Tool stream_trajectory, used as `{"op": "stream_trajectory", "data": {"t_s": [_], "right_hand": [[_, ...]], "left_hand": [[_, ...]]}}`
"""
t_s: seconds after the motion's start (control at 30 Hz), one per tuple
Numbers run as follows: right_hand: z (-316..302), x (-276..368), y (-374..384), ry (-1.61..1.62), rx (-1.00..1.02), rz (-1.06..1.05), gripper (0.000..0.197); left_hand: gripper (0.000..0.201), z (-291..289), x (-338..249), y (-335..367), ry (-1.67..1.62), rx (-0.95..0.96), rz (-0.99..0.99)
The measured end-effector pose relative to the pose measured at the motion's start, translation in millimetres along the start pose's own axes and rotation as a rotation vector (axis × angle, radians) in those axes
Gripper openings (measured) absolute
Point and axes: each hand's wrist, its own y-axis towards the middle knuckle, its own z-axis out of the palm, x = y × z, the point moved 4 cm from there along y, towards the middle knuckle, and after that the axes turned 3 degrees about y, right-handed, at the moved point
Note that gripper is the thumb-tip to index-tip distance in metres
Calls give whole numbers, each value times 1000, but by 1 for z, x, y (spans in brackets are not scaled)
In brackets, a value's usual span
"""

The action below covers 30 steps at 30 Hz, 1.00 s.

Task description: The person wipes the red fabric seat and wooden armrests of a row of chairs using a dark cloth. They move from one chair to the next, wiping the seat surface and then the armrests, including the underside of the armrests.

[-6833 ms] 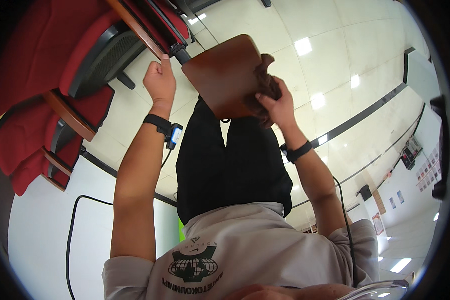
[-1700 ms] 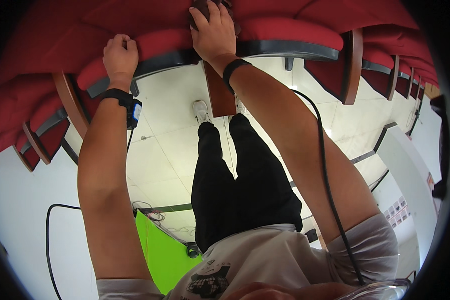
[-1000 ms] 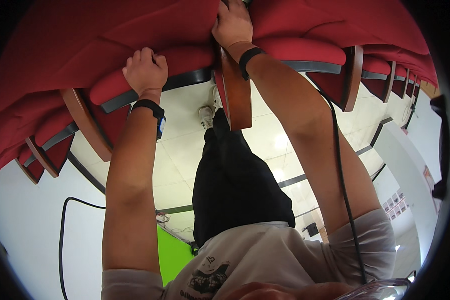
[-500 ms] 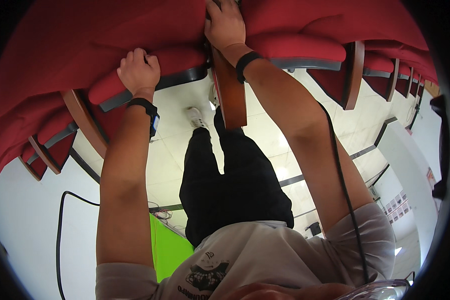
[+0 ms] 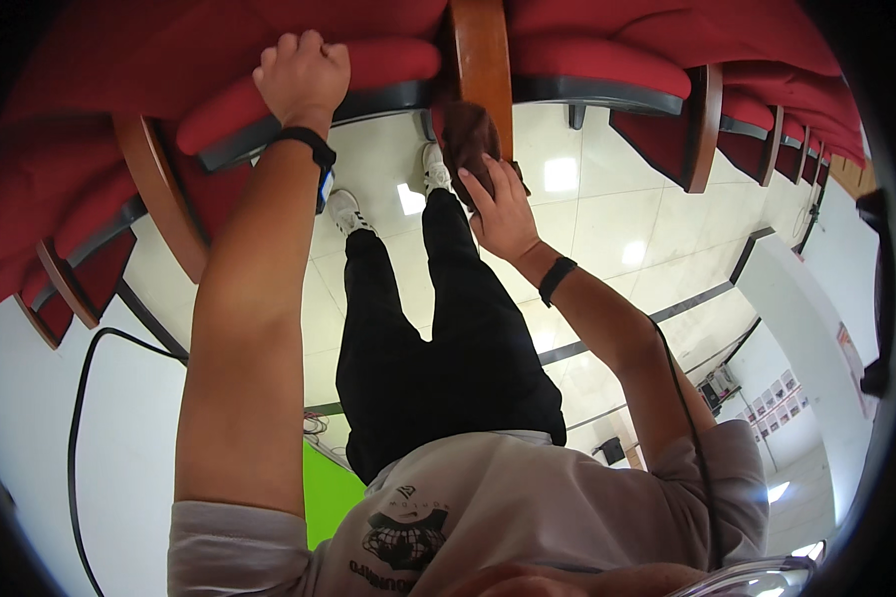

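My right hand (image 5: 503, 211) presses a crumpled dark brown cloth (image 5: 471, 144) against the near end of a wooden armrest (image 5: 483, 55). Its fingers lie bent over the cloth, and part of the cloth hangs beside the armrest. To the left, my left hand (image 5: 304, 80) is closed in a fist and rests on a red padded seat (image 5: 393, 62). Its palm side is hidden, and nothing shows sticking out of it. Right of the armrest is another red seat (image 5: 597, 72) with a dark underside.
More red seats with wooden armrests (image 5: 705, 129) curve away on both sides. Pale floor tiles (image 5: 607, 224) lie below, with my shoes (image 5: 346, 211) on them. A black cable (image 5: 82, 398) loops at the left, and a green panel (image 5: 331, 493) stands near my side.
My right hand has come back toward me along the armrest, and the brown cloth now shows under it at the near end. My left hand has shifted slightly up and right on the seat.
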Motion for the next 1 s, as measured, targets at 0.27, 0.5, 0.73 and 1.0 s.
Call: {"op": "stream_trajectory", "data": {"t_s": [0.27,0.5,0.73,1.0], "right_hand": [[-8,-17,-2,82,0,-30,73],[-50,-41,121,-181,-285,-29,74],[-48,-6,192,-304,-144,-170,62],[-3,15,99,-476,323,-350,41]], "left_hand": [[26,-10,6,-8,-32,220,46],[23,-54,1,-66,-109,260,121],[24,-78,-2,-153,-135,536,132],[36,-66,1,-289,-309,969,0]]}}
